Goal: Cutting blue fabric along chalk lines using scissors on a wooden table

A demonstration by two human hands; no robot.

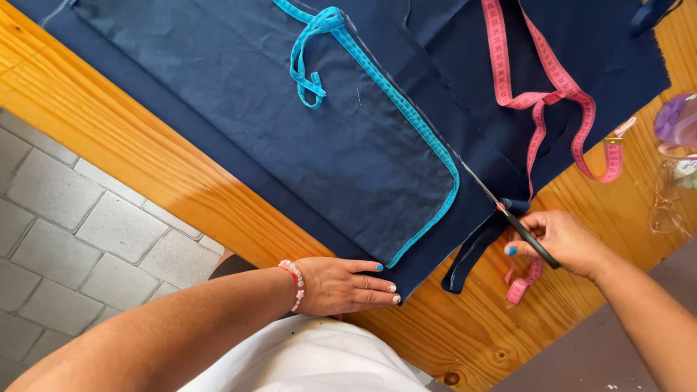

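On the wooden surface, head view: left hand lies flat, palm down, fingers stretched out & together, pressing the near corner of the navy fabric. It grips nothing, just pins the cloth. Beaded bracelet sits on that wrist, right behind the hand. Just beyond the fingertips runs the turquoise binding that edges the top fabric piece & curves round its corner; farther off from the hand, the same trim ends in a loose tie loop.

Right hand is closed round the black handles of the scissors, fingers curled through/over the grips. Blades point away from the hand, up & to its left, lying along the fabric edge just outside the turquoise trim; whether blades are parted can't be told at this size. A dark navy strap hangs off the cloth edge just left of this hand, between the two hands.

Pink tape measure snakes over the fabric beyond the right hand, w/ one end dropping under the hand & showing again just below it on bare wood. Clear glasses lie to the right of the hand, near but apart, w/ a purple-lidded container beyond them. Near the left forearm, below the surface edge: grey tiled floor.
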